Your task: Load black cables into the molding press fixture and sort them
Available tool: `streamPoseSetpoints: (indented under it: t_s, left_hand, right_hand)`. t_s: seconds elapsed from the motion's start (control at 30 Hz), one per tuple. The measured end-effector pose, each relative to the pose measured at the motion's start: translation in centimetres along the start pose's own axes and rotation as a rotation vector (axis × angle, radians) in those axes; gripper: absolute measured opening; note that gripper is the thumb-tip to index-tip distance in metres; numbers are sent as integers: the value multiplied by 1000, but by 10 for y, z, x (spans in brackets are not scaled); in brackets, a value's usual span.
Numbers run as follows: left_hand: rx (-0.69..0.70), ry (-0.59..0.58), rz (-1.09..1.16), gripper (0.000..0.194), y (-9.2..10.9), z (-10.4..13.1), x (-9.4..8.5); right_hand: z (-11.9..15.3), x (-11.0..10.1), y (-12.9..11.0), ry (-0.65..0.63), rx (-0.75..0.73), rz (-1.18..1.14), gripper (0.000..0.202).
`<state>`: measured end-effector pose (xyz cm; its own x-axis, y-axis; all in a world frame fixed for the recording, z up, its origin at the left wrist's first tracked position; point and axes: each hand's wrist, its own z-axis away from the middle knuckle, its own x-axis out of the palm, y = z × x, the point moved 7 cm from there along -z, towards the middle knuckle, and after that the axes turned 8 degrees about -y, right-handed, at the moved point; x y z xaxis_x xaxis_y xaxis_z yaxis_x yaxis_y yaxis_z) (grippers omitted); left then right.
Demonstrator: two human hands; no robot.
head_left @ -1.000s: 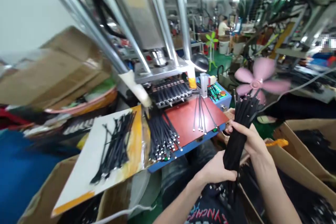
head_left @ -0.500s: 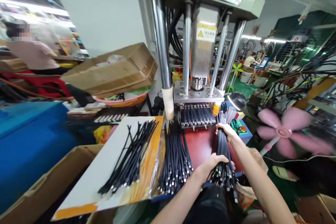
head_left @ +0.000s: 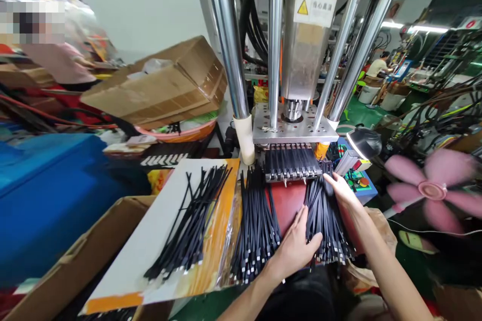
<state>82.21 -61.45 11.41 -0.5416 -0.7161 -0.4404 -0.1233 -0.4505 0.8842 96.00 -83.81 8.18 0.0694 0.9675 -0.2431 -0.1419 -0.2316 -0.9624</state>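
A bundle of black cables (head_left: pixel 324 218) with silvery plug ends lies fanned out on the red work surface (head_left: pixel 289 205). My left hand (head_left: pixel 295 246) rests against its left side, thumb and fingers spread. At the upper right of the same bundle, the fingers of my right hand (head_left: pixel 342 191) lie loosely along its edge; they are stretched out and grip nothing. A second cable bundle (head_left: pixel 258 215) is left of my left hand. Above the hands, a row of black cables sits side by side in the fixture (head_left: pixel 291 163) of the press.
The press's steel plate (head_left: pixel 295 133) and columns stand straight ahead. More cables (head_left: pixel 196 220) lie on a white board (head_left: pixel 150 230) at left. A lamp (head_left: pixel 363 143), a control box (head_left: pixel 359 185) and a pink fan (head_left: pixel 431 189) are at right. A person (head_left: pixel 56 60) sits far left.
Both hands have let go of the right-hand cable bundle, which now lies spread on the surface instead of gathered. The view has moved closer to the press.
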Motion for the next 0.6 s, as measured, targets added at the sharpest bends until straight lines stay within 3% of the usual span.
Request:
streamPoseSetpoints:
  t_s: [0.17,0.3,0.43,0.6]
  left_hand:
    - [-69,-2,-82,86,-20,19,-25]
    - [-116,-18,-120,81,-30,33,-35]
    - [-128,0,-144,78,-31,39,-38]
    - [-143,25,-156,74,-28,43,-43]
  right_hand:
    - [51,-26,3,-14,-30,202,72]
    - [65,-24,-37,-59,-191,398,64]
    - [26,19,-95,-112,-387,633,48]
    - [-68,96,-143,-101,-472,936,40]
